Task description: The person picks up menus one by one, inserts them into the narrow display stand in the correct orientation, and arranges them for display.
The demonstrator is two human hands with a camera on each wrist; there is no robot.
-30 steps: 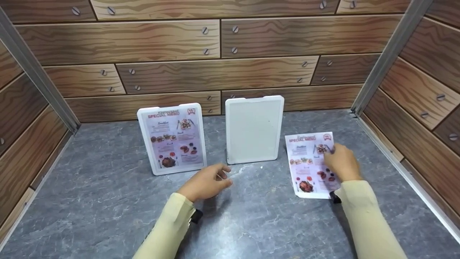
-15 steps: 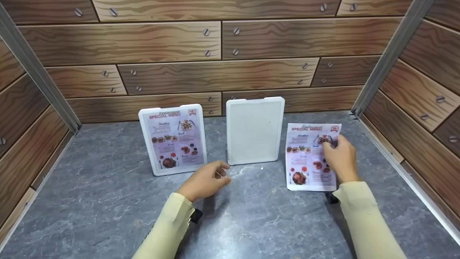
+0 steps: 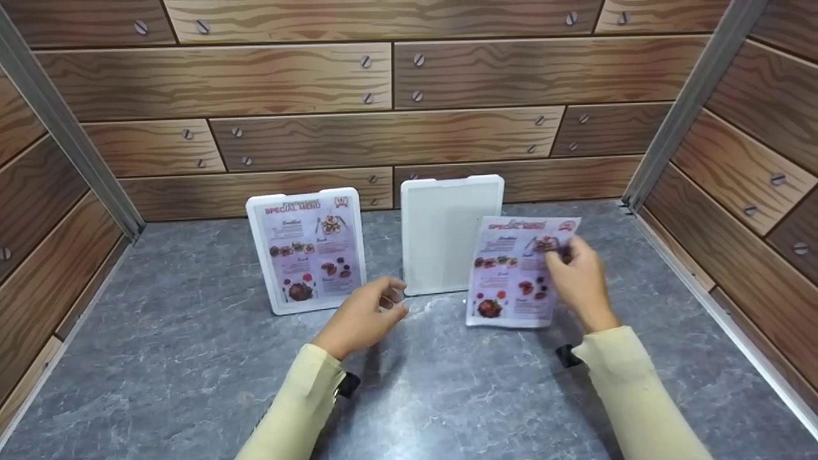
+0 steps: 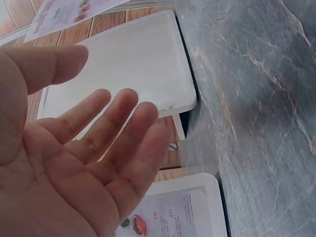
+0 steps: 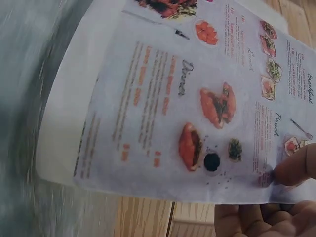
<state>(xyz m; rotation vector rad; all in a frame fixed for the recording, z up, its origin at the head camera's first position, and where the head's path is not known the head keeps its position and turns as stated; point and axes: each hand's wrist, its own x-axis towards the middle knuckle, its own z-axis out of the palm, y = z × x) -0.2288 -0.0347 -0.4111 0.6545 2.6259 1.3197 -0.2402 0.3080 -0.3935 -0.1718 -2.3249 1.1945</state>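
Note:
A printed menu sheet (image 3: 511,275) headed "Special Menu" is upright in my right hand (image 3: 578,278), which pinches its right edge between thumb and fingers. In the right wrist view the thumb lies on the printed face and the fingers are behind the sheet. The sheet overlaps the lower right of a blank white stand-up frame (image 3: 441,236). My left hand (image 3: 364,316) holds nothing; its fingers are loosely bent, palm turned toward the blank frame (image 4: 118,64). Just behind it stands a second white frame (image 3: 307,249) with the same menu in it.
All of this stands on a grey marbled tabletop (image 3: 192,383). A wood-plank patterned wall (image 3: 300,76) closes the back, with matching side walls and grey metal corner posts (image 3: 690,108).
My right hand has raised the menu sheet off the tabletop and moved it left, until it overlaps the blank frame. The left hand has hardly moved.

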